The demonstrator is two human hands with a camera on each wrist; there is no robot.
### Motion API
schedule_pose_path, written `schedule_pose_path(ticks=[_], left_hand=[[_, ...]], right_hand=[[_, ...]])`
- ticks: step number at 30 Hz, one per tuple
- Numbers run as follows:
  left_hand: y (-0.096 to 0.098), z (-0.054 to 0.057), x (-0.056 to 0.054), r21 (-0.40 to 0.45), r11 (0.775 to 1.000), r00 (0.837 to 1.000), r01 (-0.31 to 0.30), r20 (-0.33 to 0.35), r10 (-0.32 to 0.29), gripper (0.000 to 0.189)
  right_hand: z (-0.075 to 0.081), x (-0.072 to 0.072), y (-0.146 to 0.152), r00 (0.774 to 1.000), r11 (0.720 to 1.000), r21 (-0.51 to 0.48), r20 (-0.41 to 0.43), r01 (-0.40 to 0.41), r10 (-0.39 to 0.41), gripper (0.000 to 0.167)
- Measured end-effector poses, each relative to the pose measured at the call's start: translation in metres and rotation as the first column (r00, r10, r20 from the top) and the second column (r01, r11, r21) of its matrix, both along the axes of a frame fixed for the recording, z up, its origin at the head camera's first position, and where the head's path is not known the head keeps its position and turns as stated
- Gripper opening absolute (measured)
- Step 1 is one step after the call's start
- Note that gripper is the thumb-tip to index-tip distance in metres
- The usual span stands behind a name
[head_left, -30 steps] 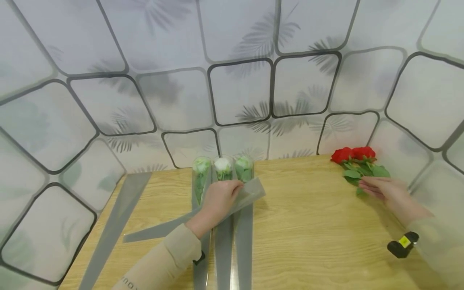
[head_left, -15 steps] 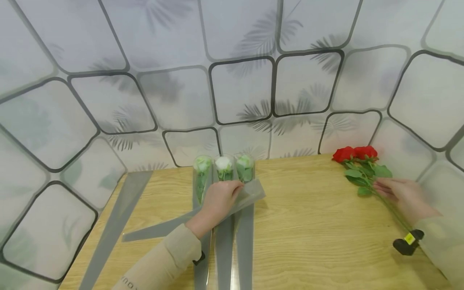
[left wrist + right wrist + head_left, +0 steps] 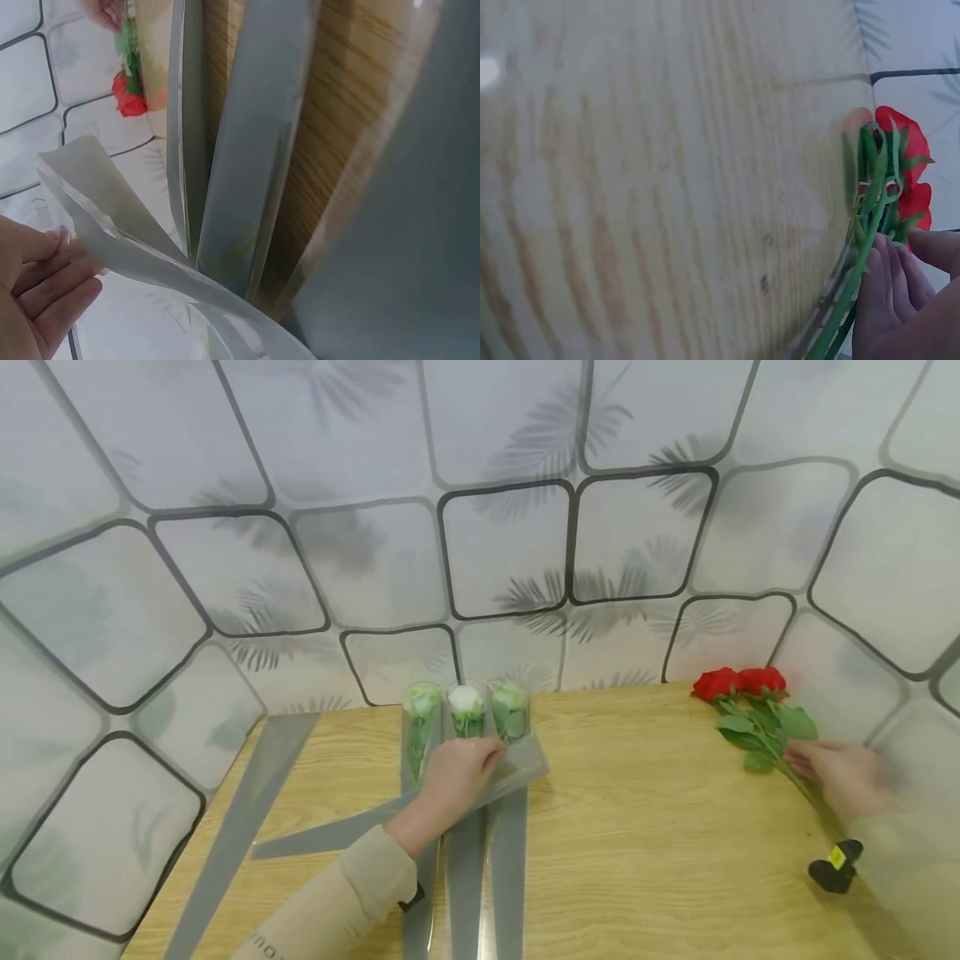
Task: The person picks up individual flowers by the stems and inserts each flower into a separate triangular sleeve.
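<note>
Between its thumb and fingers, my left hand (image 3: pixel 461 777) pinches the wide mouth of a clear-and-grey flower sleeve (image 3: pixel 326 837). That sleeve slants across three other sleeves, each holding a white-green rose (image 3: pixel 465 700). In the left wrist view, the held sleeve's mouth (image 3: pixel 90 180) gapes slightly beside the fingers. At the table's right side, my right hand (image 3: pixel 840 772) pinches a red rose (image 3: pixel 717 683) by its stem, just below the leaves. A second red rose (image 3: pixel 763 680) lies against it. The right wrist view shows green stems (image 3: pixel 862 262) running along the fingers.
Another grey sleeve (image 3: pixel 243 827) lies flat at the left of the wooden table (image 3: pixel 637 827). A patterned wall (image 3: pixel 502 552) rises right behind the table and along both sides.
My right hand has shifted right from the leaves to the stem, baring more of the leaves. The left hand stays on the sleeve. The head view has turned slightly.
</note>
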State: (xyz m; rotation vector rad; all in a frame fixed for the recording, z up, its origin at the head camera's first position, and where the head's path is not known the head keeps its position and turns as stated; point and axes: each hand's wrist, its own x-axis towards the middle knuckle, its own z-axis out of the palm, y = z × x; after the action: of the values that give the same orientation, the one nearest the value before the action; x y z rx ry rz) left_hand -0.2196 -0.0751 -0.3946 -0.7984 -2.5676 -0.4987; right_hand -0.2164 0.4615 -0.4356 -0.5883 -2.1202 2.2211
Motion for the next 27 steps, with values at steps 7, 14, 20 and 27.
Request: schedule_pose_path(ticks=[7, 14, 20, 27], left_hand=[[0.0, 0.0, 0.001, -0.016, 1.0, 1.0, 0.002, 0.018, -0.002, 0.012], [0.0, 0.0, 0.001, -0.046, 0.999, 1.0, -0.003, 0.003, 0.003, 0.012], [-0.001, 0.0, 0.002, -0.041, 0.999, 1.0, 0.0, 0.008, 0.001, 0.012], [0.0, 0.001, 0.001, -0.05, 0.999, 1.0, -0.006, 0.025, 0.007, 0.013]], right_hand=[[-0.007, -0.004, -0.002, 0.997, 0.664, 0.744, 0.052, -0.072, 0.049, 0.052], [-0.01, -0.012, -0.011, 0.994, 0.407, 0.911, 0.016, -0.058, 0.105, 0.04], [-0.006, -0.018, -0.019, 0.977, 0.282, 0.956, 0.025, -0.086, 0.213, 0.028], [0.004, -0.024, -0.034, 0.964, 0.212, 0.97, 0.062, -0.12, 0.26, 0.028]])
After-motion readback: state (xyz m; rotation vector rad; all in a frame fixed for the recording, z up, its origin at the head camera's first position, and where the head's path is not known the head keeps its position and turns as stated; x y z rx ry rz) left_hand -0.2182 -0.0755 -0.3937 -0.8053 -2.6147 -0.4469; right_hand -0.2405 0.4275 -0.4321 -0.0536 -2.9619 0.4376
